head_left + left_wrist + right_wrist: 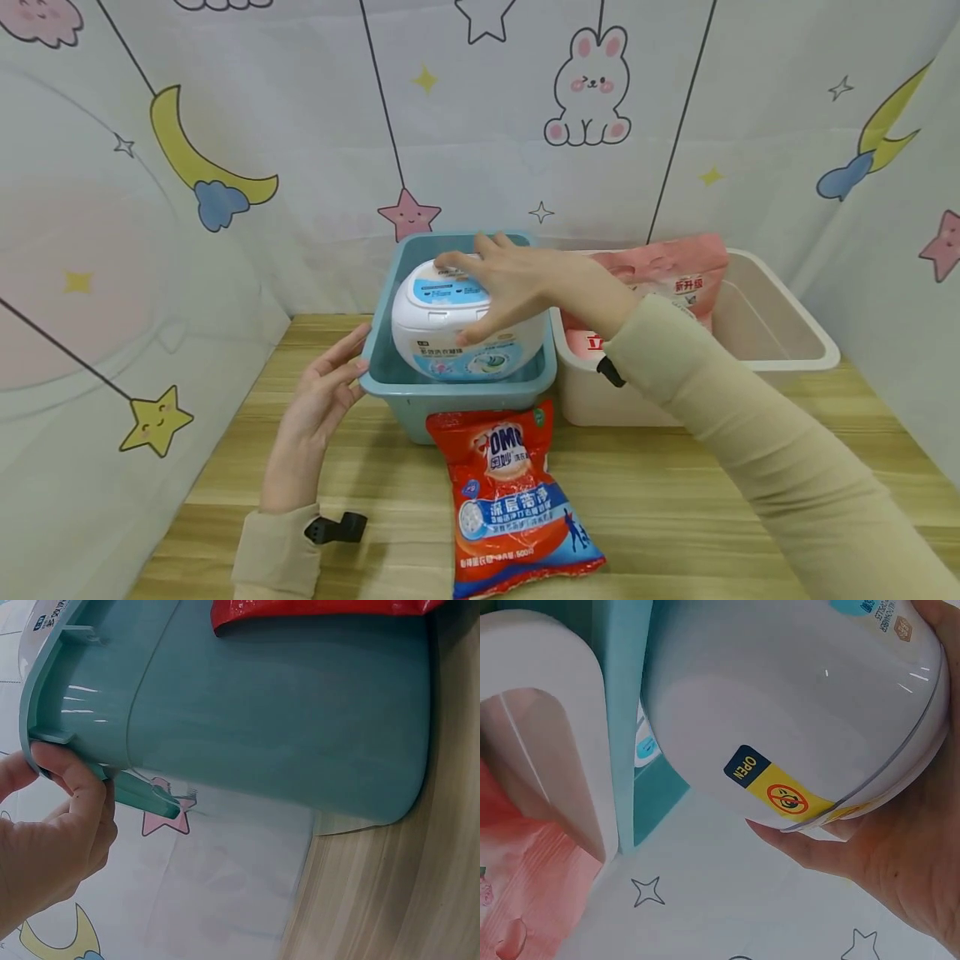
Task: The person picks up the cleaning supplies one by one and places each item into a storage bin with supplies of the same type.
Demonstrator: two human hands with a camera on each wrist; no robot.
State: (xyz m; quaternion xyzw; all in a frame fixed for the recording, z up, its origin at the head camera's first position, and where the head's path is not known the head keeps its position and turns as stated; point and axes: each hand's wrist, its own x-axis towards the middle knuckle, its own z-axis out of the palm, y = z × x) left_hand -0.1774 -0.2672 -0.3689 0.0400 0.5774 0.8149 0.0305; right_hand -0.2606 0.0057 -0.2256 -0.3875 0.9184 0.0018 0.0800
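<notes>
My right hand (525, 279) spreads over the top of a white tub of laundry capsules (420, 329) and grips it, thumb on the front. The tub sits inside the mouth of a teal plastic bin (457, 389), its upper part above the rim. In the right wrist view, the tub's rounded side (780, 705) bears an "OPEN" label. My left hand (318, 396) holds the bin's left rim. Thumb and fingers pinch that rim in the left wrist view, beside the bin wall (262, 712). A red OMO detergent bag (502, 500) leans against the bin's front.
Right of the teal bin stands a cream bin (780, 333) with a pink pouch (686, 267) sticking out of it. Both bins rest on a wood-grain table (675, 508). Behind and at the sides hangs a white cloth (315, 108) printed with stars, moons and a rabbit.
</notes>
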